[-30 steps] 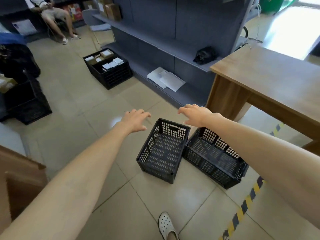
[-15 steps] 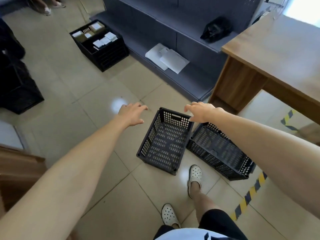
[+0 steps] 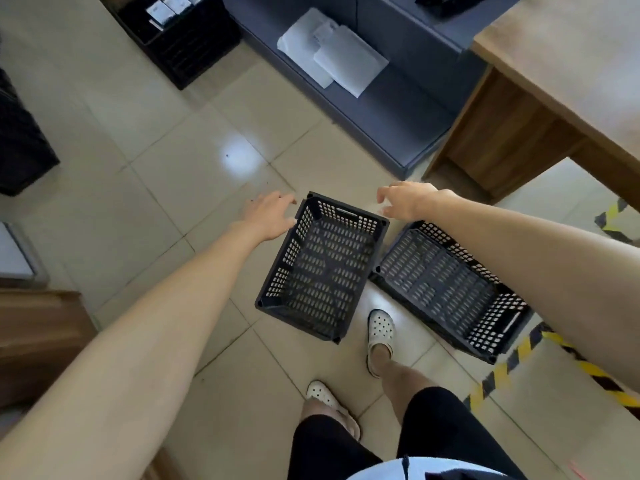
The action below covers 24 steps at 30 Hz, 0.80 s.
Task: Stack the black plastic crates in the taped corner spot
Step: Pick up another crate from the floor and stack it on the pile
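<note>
- Head view, looking steeply down: pale beige tiled floor (image 3: 166,181) fills most of the scene, with one bright glare spot ahead of the crates.
- Brown wooden table (image 3: 568,74) at upper right; its side panel reaches the floor beside the grey metal shelving base (image 3: 391,123).
- White paper sheets (image 3: 332,53) lie overlapped on that shelving base.
- Black perforated plastic crate, left one (image 3: 322,268), sits upright and empty on the tiles, skewed to the tile lines, handle slot on its far wall.
- Black perforated plastic crate, right one (image 3: 446,289), also upright and empty, just beside the first; near corners close, contact cannot be told. Its near right corner is next to the yellow-and-black striped floor tape (image 3: 502,372).
- Another black crate holding small white boxes (image 3: 180,29) stands well apart at top left, by the shelving.
- Person's bare legs and dark shorts at bottom; white perforated clog, forward foot (image 3: 380,332), planted between the two crates; the second white clog (image 3: 325,398) behind it.
- Left hand (image 3: 272,216): fingers spread, empty, at the far left corner of the left crate, fingertips beside the rim; contact unclear.
- Right hand (image 3: 405,201): fingers loosely curled, empty, above the gap beyond the left crate's far right corner, gripping nothing.
</note>
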{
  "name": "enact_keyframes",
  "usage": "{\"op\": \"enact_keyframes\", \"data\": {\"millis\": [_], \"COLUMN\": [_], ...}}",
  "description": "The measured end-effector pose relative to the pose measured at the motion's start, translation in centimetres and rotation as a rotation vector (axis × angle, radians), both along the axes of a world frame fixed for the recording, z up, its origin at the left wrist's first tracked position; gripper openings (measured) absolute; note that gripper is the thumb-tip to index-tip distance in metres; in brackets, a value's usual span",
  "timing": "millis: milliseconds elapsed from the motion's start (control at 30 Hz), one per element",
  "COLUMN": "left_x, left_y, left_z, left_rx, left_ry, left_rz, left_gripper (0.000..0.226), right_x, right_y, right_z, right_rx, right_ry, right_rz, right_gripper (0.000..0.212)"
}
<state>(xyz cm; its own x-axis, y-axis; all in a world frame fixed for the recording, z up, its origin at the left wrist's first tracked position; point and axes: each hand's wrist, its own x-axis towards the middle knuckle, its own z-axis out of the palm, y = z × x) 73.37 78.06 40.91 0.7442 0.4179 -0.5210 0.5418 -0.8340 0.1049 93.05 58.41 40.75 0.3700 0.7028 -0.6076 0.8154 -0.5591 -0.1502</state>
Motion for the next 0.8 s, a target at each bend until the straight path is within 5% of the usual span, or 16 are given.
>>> {"op": "enact_keyframes", "data": {"millis": [300, 667, 800], "left_x": [0.9, -0.7, -2.1], "left_y": [3.3, 8.0, 8.3], "left_z": [-11.2, -28.5, -34.6], "left_rx": [-0.021, -0.269, -0.391], "left_ry": [0.116, 0.128, 0.146], "left_rz": [0.049, 0.267, 0.448], "left_gripper": [0.052, 0.059, 0.066], "right_x": [0.6, -4.6, -6.4], "right_y": [0.4, 1.1, 0.7], "right_z": [-12.0, -29.6, -34.7], "right_rx": [-0.183, -0.288, -0.389], "right_ry": [0.132, 0.359, 0.451], "right_rz": [-0.088, -0.628, -0.848], "right_gripper": [0.027, 0.024, 0.052]}}
